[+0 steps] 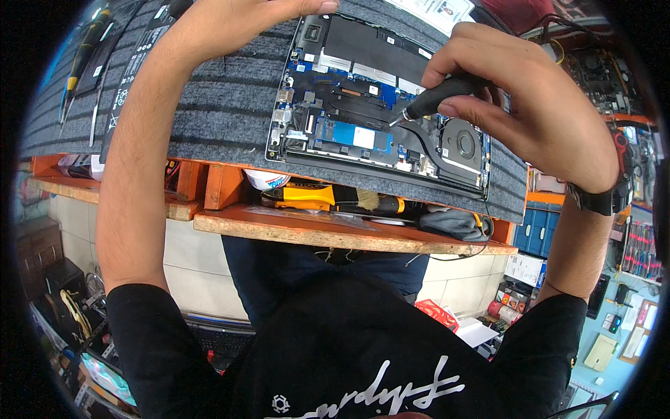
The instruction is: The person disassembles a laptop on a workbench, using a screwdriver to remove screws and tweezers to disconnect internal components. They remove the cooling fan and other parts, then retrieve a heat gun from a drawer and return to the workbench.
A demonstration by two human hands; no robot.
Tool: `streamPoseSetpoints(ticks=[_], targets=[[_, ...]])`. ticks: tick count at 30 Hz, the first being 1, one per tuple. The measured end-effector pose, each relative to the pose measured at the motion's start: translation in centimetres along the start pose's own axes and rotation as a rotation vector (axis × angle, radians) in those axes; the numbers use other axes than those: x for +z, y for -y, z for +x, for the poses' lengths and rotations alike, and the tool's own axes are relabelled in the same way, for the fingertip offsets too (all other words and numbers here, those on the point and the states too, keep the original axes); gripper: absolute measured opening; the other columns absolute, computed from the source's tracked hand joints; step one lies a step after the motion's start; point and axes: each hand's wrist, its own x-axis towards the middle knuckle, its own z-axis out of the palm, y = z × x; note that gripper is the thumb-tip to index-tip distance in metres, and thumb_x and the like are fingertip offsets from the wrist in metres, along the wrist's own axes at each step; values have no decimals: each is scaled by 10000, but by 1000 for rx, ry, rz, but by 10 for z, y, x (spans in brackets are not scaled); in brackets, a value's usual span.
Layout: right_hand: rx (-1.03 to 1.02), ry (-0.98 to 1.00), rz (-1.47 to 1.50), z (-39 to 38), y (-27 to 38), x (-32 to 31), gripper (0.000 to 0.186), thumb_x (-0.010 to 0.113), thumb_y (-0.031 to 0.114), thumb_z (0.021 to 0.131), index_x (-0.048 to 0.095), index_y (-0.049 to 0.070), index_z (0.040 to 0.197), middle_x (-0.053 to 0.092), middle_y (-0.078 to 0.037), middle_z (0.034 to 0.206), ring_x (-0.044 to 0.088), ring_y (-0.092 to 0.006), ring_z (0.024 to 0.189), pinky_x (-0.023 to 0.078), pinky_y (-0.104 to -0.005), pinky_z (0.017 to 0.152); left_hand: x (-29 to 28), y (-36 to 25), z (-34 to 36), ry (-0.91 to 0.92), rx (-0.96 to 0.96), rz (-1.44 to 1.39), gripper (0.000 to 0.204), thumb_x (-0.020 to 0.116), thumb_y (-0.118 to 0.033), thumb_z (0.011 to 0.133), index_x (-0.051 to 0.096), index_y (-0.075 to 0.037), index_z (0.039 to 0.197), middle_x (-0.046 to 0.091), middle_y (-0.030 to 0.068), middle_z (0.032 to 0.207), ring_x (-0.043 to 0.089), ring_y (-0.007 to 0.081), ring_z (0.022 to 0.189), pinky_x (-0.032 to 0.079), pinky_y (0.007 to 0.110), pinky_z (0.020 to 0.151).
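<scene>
An opened laptop lies on a grey ribbed mat, its circuit board, blue SSD, fan and black battery exposed. My right hand is closed round the dark handle of a screwdriver. The screwdriver slants down to the left, its tip near the board between the SSD and the fan; contact cannot be made out. My left hand is by the laptop's far left corner, partly cut off by the upper edge. Its one visible digit stretches out, and nothing shows in its grasp.
Left of the laptop, a loose battery pack and a yellow-black screwdriver lie on the mat. Below the mat's near edge, an orange wooden shelf holds a yellow-black tool, a brush and a grey cloth.
</scene>
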Motion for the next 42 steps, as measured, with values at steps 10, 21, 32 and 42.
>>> streamPoseSetpoints(ticks=[10, 21, 32, 42], targets=[[65, -3, -26, 3, 9, -1, 203, 729, 98, 931, 645, 28, 1102, 623, -106, 943, 620, -243, 795, 464, -335, 646, -4, -2, 0, -76, -6, 46, 190, 737, -133, 937, 783, -73, 1111, 748, 49, 964, 674, 131, 860, 537, 292, 803], [157, 34, -202, 18, 42, -3, 196, 742, 201, 950, 711, 10, 918, 624, -131, 657, 604, -273, 557, 456, -372, 544, -10, -11, -1, -95, -220, -53, 158, 771, -136, 920, 787, -53, 1053, 777, 41, 911, 698, 100, 826, 570, 267, 781], [-67, -114, -89, 12, 23, 8, 199, 775, 89, 869, 644, 29, 1006, 628, -123, 909, 668, -292, 808, 515, -403, 694, -5, -29, -6, -157, -190, 40, 143, 773, -165, 927, 791, -53, 1014, 765, 34, 871, 674, 92, 781, 554, 259, 737], [-33, -5, -21, 13, 20, -2, 184, 704, 13, 917, 602, 41, 1067, 604, -119, 1043, 648, -336, 840, 509, -418, 724, -17, 5, 0, -215, -175, -6, 147, 763, -108, 907, 781, -22, 1025, 764, 43, 877, 679, 99, 785, 546, 268, 713]])
